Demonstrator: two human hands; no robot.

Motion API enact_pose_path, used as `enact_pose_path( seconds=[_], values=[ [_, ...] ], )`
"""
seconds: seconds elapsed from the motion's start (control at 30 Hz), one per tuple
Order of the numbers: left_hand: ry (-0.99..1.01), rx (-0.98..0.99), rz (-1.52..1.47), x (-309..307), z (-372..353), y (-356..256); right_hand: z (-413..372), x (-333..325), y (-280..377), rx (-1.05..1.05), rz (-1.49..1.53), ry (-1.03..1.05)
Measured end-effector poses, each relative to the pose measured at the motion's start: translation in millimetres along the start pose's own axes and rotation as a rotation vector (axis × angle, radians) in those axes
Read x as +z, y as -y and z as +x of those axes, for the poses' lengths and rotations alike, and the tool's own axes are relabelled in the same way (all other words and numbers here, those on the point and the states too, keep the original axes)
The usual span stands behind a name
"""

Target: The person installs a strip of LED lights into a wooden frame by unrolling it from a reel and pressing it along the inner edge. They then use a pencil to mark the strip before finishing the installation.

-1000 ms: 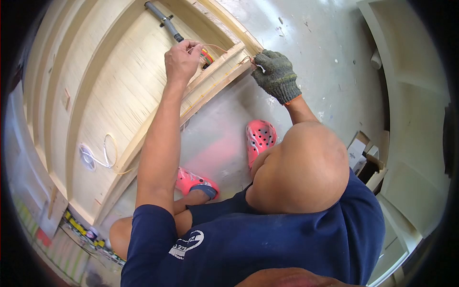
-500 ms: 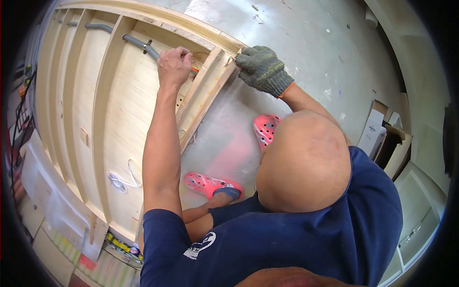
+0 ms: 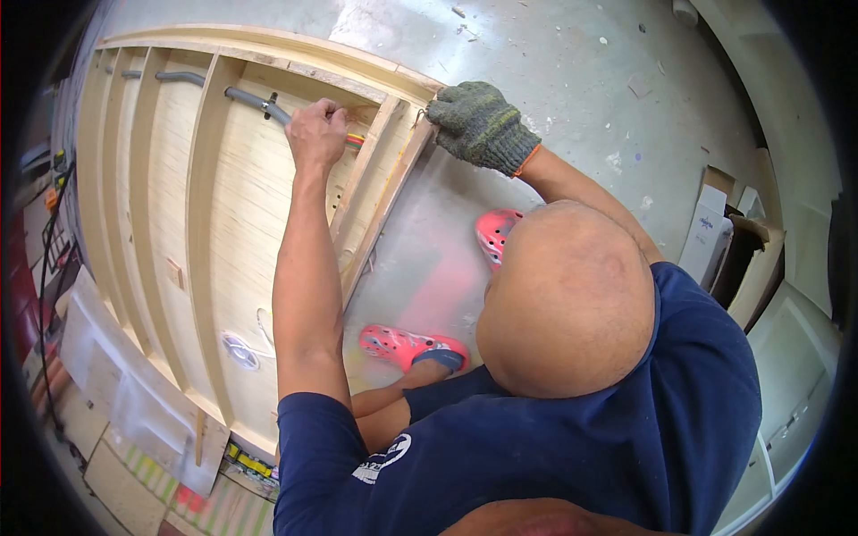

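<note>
My bare left hand is closed around the grey conduit, over its right-hand stretch inside the wooden frame. Coloured wires show just right of this hand, running toward the frame's end bars. My right hand, in a dark knitted glove, is closed at the frame's upper right corner. What its fingers hold is hidden. A thin wire loop sticks out of the wood beside the glove. A black clip sits around the conduit left of my bare hand.
A white cable coil lies on the panel. Plastic-covered board stands lower left. Open cardboard boxes stand at right. Pink clogs are on my feet on the grey floor. A head and navy shirt fill the lower middle.
The view has shifted, so the frame sits slightly lower and both hands further left in the picture. Both hands keep nearly the same places on the frame and stay closed.
</note>
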State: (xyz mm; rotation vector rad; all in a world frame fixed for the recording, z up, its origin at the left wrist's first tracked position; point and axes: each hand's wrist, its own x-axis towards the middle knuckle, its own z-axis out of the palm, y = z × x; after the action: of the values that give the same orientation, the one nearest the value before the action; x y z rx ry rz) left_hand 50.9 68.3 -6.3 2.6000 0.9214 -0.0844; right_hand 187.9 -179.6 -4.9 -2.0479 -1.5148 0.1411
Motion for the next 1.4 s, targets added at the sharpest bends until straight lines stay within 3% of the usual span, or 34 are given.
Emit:
enact_pose_path(
  seconds=[0.13,0.33,0.5,0.57,0.63,0.73,0.9,1.07,1.2,1.27,1.4],
  values=[
    [0.103,-0.055,-0.027,-0.3,1.5,-3.0,-0.3,-0.1,-1.2,0.006,0.015,-0.003],
    [0.149,0.091,0.053,-3.1,3.2,-2.7,0.1,0.2,-1.3,0.022,-0.003,0.026],
    [0.386,0.079,0.356,-2.2,15.1,-32.4,3.0,-3.1,1.6,0.043,-0.01,0.042],
    [0.359,0.1,0.298,6.6,19.5,-24.6,3.1,-2.1,1.7,0.034,0.004,0.017],
    [0.205,0.099,0.071,9.4,20.6,-17.3,2.3,0.3,1.7,0.028,0.017,-0.007],
    [0.253,0.11,-0.124,4.9,21.9,-5.5,1.2,0.7,0.5,0.059,0.036,-0.01],
    [0.313,0.09,-0.188,4.6,22.2,1.3,0.2,-0.1,-1.2,0.081,0.057,0.025],
    [0.205,0.008,-0.039,8.4,21.0,-5.7,0.1,-0.1,-3.2,0.052,0.034,-0.031],
    [0.195,0.098,-0.078,10.7,18.6,0.5,-0.7,0.0,-5.2,0.049,0.026,-0.03],
    [0.31,0.046,-0.265,1.6,20.2,0.5,-0.7,0.0,-6.0,0.056,0.024,-0.011],
    [0.329,0.064,-0.263,3.7,21.6,4.2,-0.3,0.3,-5.2,0.062,0.007,-0.003]
  ],
)
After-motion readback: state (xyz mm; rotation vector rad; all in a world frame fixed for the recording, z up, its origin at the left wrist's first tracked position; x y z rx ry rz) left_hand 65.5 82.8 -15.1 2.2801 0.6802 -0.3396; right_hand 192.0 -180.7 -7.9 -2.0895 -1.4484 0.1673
